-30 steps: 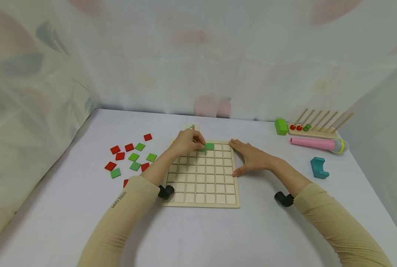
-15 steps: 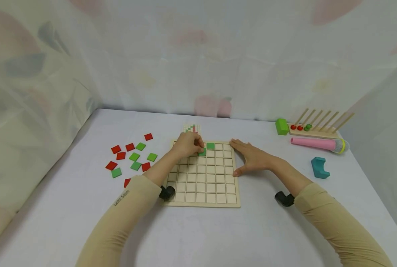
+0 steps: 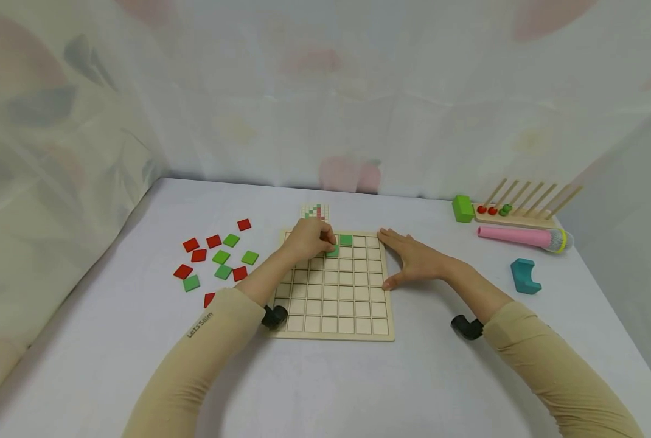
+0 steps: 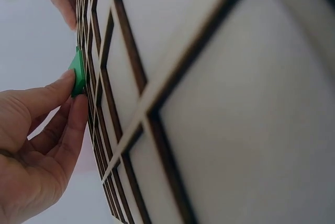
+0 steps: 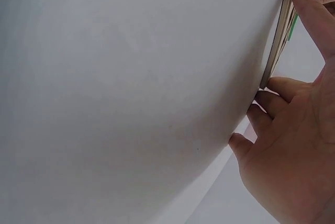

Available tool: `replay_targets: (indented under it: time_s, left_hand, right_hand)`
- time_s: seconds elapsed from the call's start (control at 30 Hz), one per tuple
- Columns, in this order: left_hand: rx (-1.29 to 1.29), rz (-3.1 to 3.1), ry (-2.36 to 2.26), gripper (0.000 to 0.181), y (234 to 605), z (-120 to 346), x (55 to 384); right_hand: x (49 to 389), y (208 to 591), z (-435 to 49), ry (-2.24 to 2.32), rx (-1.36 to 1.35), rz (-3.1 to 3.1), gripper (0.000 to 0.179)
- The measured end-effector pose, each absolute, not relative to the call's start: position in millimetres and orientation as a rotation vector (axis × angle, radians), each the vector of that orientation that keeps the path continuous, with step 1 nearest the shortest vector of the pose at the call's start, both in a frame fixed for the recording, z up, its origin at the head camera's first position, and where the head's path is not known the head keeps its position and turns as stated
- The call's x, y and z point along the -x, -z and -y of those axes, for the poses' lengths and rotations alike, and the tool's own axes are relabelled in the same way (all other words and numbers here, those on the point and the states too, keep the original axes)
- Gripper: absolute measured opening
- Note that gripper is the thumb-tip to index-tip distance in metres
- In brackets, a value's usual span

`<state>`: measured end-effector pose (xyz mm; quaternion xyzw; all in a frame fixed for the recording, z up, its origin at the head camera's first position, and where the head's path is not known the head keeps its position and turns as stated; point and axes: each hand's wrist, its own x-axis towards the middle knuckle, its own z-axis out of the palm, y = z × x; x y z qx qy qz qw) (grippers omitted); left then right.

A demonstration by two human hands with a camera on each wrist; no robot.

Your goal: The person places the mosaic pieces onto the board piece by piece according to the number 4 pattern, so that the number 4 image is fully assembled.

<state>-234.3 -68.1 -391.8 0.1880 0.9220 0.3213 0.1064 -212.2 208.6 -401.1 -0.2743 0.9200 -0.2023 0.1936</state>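
Note:
A wooden grid board [image 3: 330, 307] lies flat in front of me, its square cells framed by raised ridges. Thumb and fingers of my left hand [image 3: 303, 239] pinch a green square tile [image 3: 333, 250] at the board's second row; the left wrist view shows the thumb on the tile [image 4: 78, 75] against the grid. Whether it sits fully in its cell I cannot tell. Another green tile [image 3: 346, 240] lies in the top row, diagonally up to the right. My right hand [image 3: 413, 258] rests with spread fingers along the board's right edge [image 5: 277, 38].
Several loose red and green tiles [image 3: 221, 257] lie scattered left of the board. Behind it is a small pattern card [image 3: 316, 211]. At the right are a green block [image 3: 462, 208], a peg rack [image 3: 517, 217], a pink toy microphone [image 3: 514, 235] and a teal arch block [image 3: 524, 277].
The left hand has brought the green tile slightly toward me, from near the top row to the second row. More of the pattern card shows. The right hand has stayed in place.

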Motion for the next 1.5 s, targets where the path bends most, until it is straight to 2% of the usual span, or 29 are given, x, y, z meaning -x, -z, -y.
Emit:
replay_targets:
  time_s: [0.6, 0.87, 1.1, 1.5]
  left_hand:
    - [-0.602, -2.732, -0.831, 0.010, 388, 69, 232]
    - [-0.644, -2.732, -0.775, 0.021, 376, 73, 230]
    - [-0.648, -2.744, -0.919, 0.022, 352, 99, 241]
    - [-0.479, -2.794, -1.045, 0.023, 320, 160, 247]
  right_hand:
    - [212, 402, -209, 0.562, 0.781, -2.587, 0.120]
    - [212, 403, -208, 0.558, 0.782, -2.588, 0.120]
    - [212, 401, -209, 0.553, 0.758, -2.582, 0.120]
    - [212, 403, -209, 0.563, 0.769, -2.587, 0.119]
